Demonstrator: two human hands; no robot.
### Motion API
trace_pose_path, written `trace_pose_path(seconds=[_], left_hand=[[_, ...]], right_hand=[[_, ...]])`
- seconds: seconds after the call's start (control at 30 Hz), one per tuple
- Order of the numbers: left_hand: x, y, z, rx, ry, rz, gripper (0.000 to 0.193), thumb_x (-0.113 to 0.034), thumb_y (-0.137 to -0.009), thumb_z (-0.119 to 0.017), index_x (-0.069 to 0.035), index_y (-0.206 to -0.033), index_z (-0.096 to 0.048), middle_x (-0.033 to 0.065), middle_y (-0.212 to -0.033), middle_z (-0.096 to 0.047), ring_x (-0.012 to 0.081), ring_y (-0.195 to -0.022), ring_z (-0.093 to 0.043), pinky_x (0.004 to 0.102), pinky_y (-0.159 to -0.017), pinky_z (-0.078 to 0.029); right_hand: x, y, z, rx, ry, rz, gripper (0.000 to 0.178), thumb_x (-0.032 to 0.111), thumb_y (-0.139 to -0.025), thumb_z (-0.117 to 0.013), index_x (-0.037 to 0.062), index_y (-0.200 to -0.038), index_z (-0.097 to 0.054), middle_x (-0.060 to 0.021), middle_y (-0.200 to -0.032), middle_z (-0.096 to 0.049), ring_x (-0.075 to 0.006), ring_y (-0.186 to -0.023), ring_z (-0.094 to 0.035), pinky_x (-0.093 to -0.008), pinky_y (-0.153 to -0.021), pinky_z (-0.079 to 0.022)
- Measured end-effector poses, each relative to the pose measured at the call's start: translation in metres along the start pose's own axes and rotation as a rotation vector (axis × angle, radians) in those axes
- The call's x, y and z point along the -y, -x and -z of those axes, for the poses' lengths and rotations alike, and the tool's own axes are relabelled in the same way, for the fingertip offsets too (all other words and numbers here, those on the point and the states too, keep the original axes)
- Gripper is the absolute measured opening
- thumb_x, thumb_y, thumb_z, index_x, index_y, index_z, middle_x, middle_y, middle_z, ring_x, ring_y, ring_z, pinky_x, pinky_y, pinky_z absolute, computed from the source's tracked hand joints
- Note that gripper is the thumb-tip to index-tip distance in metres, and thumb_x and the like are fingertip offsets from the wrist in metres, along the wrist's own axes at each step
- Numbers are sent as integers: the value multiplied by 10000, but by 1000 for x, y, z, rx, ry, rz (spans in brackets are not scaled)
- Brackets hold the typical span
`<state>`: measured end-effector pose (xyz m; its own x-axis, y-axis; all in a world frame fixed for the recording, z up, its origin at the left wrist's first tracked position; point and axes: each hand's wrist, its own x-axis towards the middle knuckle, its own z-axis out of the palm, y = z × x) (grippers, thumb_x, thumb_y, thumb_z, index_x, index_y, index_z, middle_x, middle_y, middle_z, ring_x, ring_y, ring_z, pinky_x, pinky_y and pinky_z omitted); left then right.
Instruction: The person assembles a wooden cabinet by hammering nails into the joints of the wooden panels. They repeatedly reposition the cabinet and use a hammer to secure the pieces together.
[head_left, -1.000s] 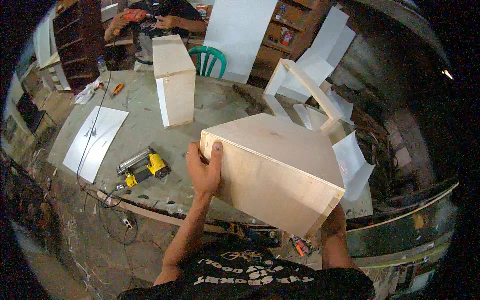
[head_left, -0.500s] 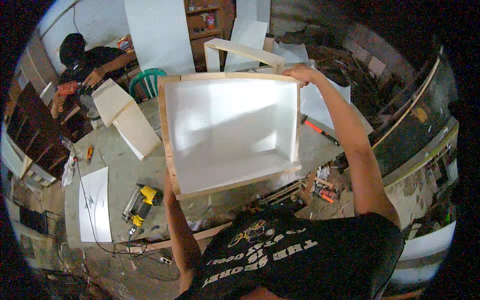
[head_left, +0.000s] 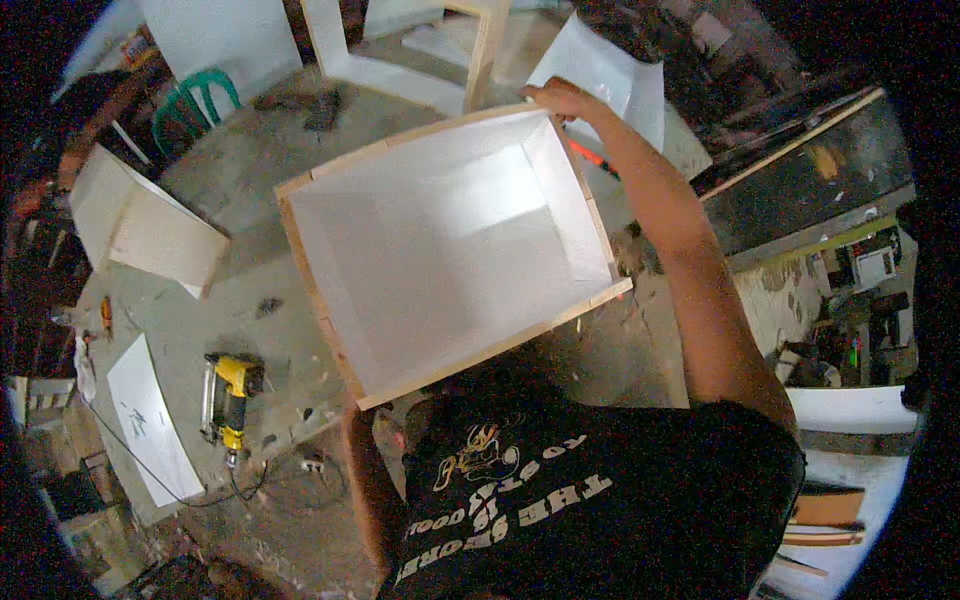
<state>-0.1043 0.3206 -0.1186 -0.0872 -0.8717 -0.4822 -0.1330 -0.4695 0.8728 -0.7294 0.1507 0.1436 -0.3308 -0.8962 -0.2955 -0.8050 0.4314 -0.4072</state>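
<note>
An open, shallow wooden box [head_left: 430, 260], white inside and with bare wood edges, is held tilted in front of me, its open side toward me. My right hand [head_left: 563, 98] is closed on its far right corner, fingers curled over the edge. My left forearm [head_left: 372, 480] reaches up to the box's near left corner. The box hides the fingers of my left hand, so their grip cannot be seen. On the table to the left lies a yellow and black nail gun [head_left: 232, 398] with a hose attached.
Left on the worktable [head_left: 280, 300] are a white sheet [head_left: 150, 420] and joined pale panels [head_left: 150, 225]. A wooden frame [head_left: 400, 90] stands at the back, by a green chair [head_left: 200, 105]. An orange tool [head_left: 590, 155] lies beyond the box's right side, near a curved white sheet [head_left: 610, 75].
The box has turned anticlockwise and shifted slightly left, with my right hand moving left and farther away. My view has swung, and the co-worker at far left is no longer visible.
</note>
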Motion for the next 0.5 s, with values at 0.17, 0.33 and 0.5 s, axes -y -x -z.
trace_pose_path(seconds=[0.17, 0.33, 0.5], left_hand=[[-15, 18, 22, -86, -100, 76, 364, -260, -1023, -467, 7, -1245, -576, 112, -1138, -656, 231, -1066, -601, 383, -925, -483], [-24, 45, 43, -154, -194, 143, 347, -239, -1021, -466, 2, -1245, -576, 107, -1145, -649, 224, -1079, -593, 379, -929, -480], [-75, 61, 72, -179, -596, 150, 331, -218, -1018, -465, -2, -1244, -576, 102, -1153, -643, 217, -1091, -586, 375, -932, -476]], right_hand=[[-31, -10, -35, 19, -2, -135, 704, 683, -921, -474, 0, -904, -643, -120, -717, -604, -221, -609, -618, -387, -573, -522], [-53, -4, -47, -25, -54, -159, 792, 750, -898, -460, 2, -1034, -682, -102, -827, -626, -220, -773, -621, -439, -726, -511], [-34, 30, -48, 111, -298, -237, 705, 601, -998, -443, 21, -1396, -477, -103, -1080, -622, -210, -907, -603, -385, -806, -510]])
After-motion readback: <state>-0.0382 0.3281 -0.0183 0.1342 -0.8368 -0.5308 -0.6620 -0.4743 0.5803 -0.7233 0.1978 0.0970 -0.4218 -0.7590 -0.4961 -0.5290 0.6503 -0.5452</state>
